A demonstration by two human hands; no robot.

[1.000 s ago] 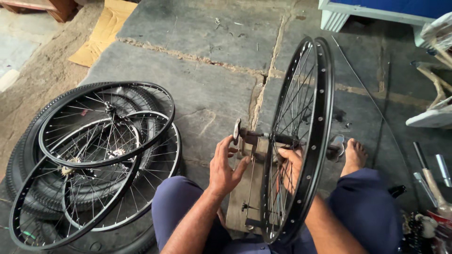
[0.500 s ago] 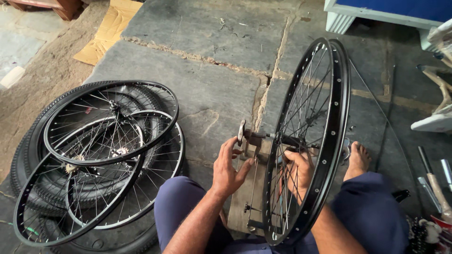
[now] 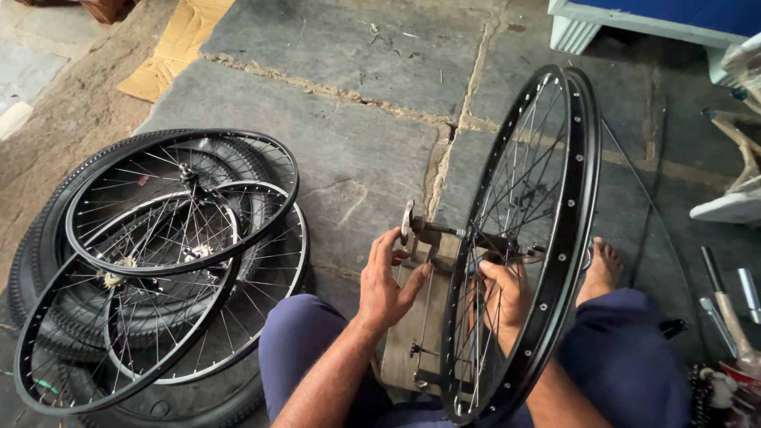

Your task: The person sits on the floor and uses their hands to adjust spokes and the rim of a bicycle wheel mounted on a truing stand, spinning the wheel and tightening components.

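You had the spoked wheel standing upright between your knees, both hands working at its hub.

The black wheel (image 3: 523, 246) stood on edge over a wooden board (image 3: 408, 333) on the stone floor (image 3: 333, 103), its axle (image 3: 444, 232) pointing out to your left. By the look of it, you were at the hub-adjusting stage: steadying the axle while setting something on its end. The next move, I judge, called for a firm hold on the far side so the axle would not turn with your fingers. Your left hand (image 3: 388, 281) reached up with fingers curled loosely around the axle end and its small disc (image 3: 407, 222). Your right hand (image 3: 503, 297) was pushed through the spokes, closed around the hub. A heap of loose rims and tyres (image 3: 151, 261) lay well apart at your left, and tools (image 3: 725, 309) near your right knee.
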